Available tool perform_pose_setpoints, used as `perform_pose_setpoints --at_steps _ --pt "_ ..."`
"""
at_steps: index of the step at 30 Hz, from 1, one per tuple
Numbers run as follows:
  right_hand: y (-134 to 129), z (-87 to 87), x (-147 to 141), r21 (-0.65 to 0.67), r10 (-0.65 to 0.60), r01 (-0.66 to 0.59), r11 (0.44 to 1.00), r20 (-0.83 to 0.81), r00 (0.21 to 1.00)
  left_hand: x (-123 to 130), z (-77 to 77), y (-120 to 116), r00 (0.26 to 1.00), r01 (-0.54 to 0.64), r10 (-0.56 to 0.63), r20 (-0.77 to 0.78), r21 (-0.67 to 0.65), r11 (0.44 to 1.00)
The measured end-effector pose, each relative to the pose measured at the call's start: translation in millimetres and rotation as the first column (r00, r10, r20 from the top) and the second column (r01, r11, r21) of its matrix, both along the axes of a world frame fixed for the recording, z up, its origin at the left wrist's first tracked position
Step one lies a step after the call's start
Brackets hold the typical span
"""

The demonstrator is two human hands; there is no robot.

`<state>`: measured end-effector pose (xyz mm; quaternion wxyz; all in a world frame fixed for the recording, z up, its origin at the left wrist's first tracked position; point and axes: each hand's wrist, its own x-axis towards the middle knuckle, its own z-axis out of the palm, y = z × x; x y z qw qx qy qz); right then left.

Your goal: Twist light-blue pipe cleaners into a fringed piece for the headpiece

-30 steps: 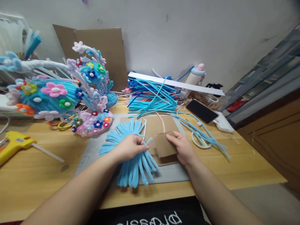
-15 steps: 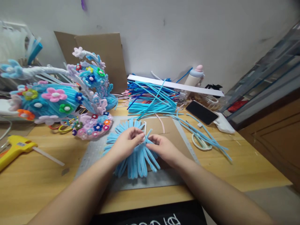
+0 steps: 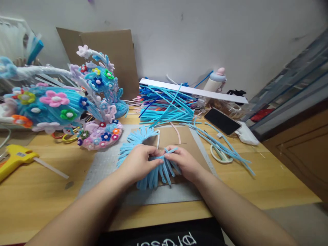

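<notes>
A light blue fringe of looped pipe cleaners [image 3: 148,179] curves over a brown cardboard sheet [image 3: 189,153] and a grey cutting mat [image 3: 99,171]. My left hand [image 3: 140,160] pinches the inner edge of the fringe between thumb and fingers. Close beside it, my right hand [image 3: 183,162] grips the fringe's right end, where a short blue piece sticks out above the fingertips. The fingers partly hide that inner edge. A white strip [image 3: 158,138] and a pink strip [image 3: 175,132] lie on the cardboard behind the hands.
Flower-covered blue craft pieces [image 3: 51,106] stand at the left, near a yellow glue gun [image 3: 17,159]. Blue pipe cleaners [image 3: 166,106] are piled behind the cardboard. A phone [image 3: 222,121], loose blue stems [image 3: 230,150] and a bottle [image 3: 215,82] are at the right.
Both hands have moved slightly down and to the right with the fringe. Its inner edge has opened into a wider curve, baring more cardboard. The view has shifted a little.
</notes>
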<state>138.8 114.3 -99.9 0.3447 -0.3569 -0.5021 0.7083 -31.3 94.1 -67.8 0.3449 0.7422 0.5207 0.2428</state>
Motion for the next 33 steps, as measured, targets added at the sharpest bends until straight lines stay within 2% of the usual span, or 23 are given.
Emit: perform_pose_setpoints --at_steps 5,8,12,19,27,33 --pt "-0.1 6.5 6.0 -0.08 0.055 -0.064 0.995 -0.109 0.992 -1.4 2.3 -1.9 0.996 -0.003 0.012 0.092 -0.09 0.996" --pt "-0.1 7.0 8.0 -0.163 0.088 -0.114 0.98 -0.16 0.983 -2.9 3.1 -1.6 0.99 -0.018 0.04 0.136 -0.153 0.988" --pt "1.0 6.5 9.8 -0.206 0.134 -0.175 0.963 -0.199 0.971 -4.4 3.8 -0.9 0.979 0.004 0.038 0.198 -0.207 0.978" --pt "1.1 2.9 7.4 -0.129 0.1 -0.118 0.985 -0.137 0.986 -3.7 0.9 -1.8 0.979 -0.005 0.052 0.2 -0.227 0.974" --pt "2.0 -0.3 6.2 -0.136 0.103 -0.122 0.983 -0.144 0.984 -2.6 3.5 -1.9 0.983 -0.018 0.054 0.175 -0.201 0.979" --pt "1.5 -0.4 7.6 -0.06 0.106 -0.112 0.992 -0.084 0.991 -2.2 3.0 -2.3 0.986 -0.022 0.055 0.159 -0.201 0.979"
